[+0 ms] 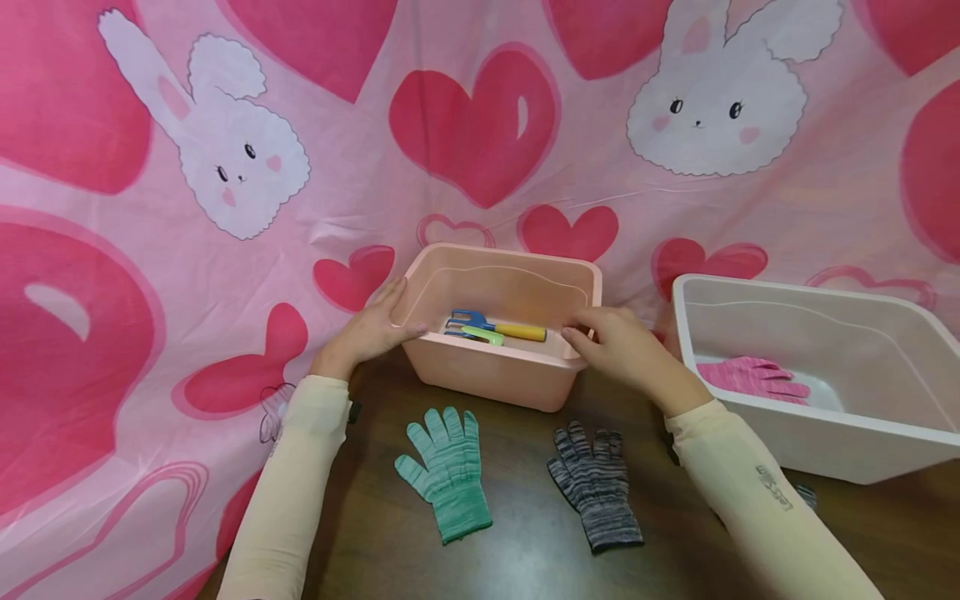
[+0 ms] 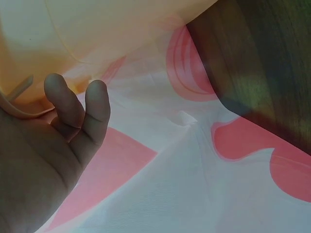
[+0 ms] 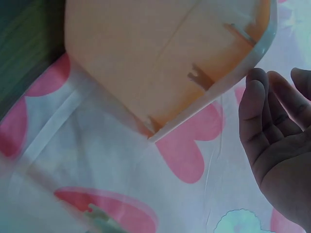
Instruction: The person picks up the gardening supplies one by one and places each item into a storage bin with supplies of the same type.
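A pink plastic bin (image 1: 491, 372) stands on the table. Inside lie a small blue hand fork with a yellow handle (image 1: 525, 332) and a light-green-handled tool (image 1: 483, 336). My left hand (image 1: 371, 333) holds the bin's left front corner, thumb over the front rim, fingers along the side. At the opposite corner my right hand (image 1: 618, 346) has its bent fingers and thumb on the rim. The right wrist view shows those fingers (image 3: 253, 104) right at the rim's edge. Nearer me, a green knit glove (image 1: 450, 479) and a dark striped knit glove (image 1: 596, 487) lie flat.
A white bin (image 1: 810, 437) stands at the right, holding a pink knit glove (image 1: 753, 379). A pink cloth (image 1: 480, 25) with hearts and rabbits hangs behind and along the left. Part of a grey striped item (image 1: 807, 497) shows beyond my right sleeve on the brown table (image 1: 517, 517).
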### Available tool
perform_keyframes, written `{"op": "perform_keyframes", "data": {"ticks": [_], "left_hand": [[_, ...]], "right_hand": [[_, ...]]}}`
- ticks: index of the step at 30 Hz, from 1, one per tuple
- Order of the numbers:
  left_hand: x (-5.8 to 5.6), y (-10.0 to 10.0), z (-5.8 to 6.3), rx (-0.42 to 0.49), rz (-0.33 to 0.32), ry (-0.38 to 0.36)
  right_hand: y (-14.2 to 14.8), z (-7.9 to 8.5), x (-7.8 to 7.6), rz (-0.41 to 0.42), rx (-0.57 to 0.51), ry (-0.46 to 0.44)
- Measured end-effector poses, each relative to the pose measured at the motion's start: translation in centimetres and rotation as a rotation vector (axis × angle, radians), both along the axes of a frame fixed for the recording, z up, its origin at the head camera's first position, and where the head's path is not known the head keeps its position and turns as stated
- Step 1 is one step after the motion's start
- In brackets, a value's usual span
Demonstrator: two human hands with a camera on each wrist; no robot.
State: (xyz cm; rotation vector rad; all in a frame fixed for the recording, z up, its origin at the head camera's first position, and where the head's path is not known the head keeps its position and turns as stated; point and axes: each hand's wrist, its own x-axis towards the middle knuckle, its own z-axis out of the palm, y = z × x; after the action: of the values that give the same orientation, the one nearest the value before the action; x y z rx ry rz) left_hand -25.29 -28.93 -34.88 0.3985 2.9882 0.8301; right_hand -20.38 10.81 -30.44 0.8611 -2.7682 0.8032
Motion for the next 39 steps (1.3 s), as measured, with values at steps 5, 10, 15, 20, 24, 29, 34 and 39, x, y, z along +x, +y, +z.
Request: {"op": "perform_keyframes", "data": {"ticks": [5,10,15,20,24,29,34,39], "left_hand": [[0.0,-0.1,0.0,-0.006,-0.005,0.010],[0.0,-0.1,-0.1,-0.006,-0.003,0.005],[0.1,0.0,0.0,0.001,0.003,-0.002],[0.1,0.1,0.0,0.000,0.005,-0.002],[0.0,0.2,0.0,0.000,0.003,0.006],[0.1,0.2,0.0,-0.004,0.005,0.008],[0.0,0.0,-0.1,-0.004,0.012,0.002],[-0.1,0.0,-0.2,-0.002,0.014,-0.003]], "right_hand": [[0.8,-0.7,0.8,-0.002,-0.004,0.029],[1.5,-1.6,1.8,-0.034,-0.011,0.065],[2.4,-2.2,2.9,-0.080,0.000,0.012],[3.5,-2.9,4.2,-0.117,0.066,-0.051],[4.2,-3.7,5.1,-0.140,0.121,-0.097],[4.9,-4.6,6.0,-0.121,0.150,-0.097],[5.5,-5.2,6.8,-0.065,0.166,-0.088],[6.5,-6.0,7.6,-0.016,0.181,-0.075]]}}
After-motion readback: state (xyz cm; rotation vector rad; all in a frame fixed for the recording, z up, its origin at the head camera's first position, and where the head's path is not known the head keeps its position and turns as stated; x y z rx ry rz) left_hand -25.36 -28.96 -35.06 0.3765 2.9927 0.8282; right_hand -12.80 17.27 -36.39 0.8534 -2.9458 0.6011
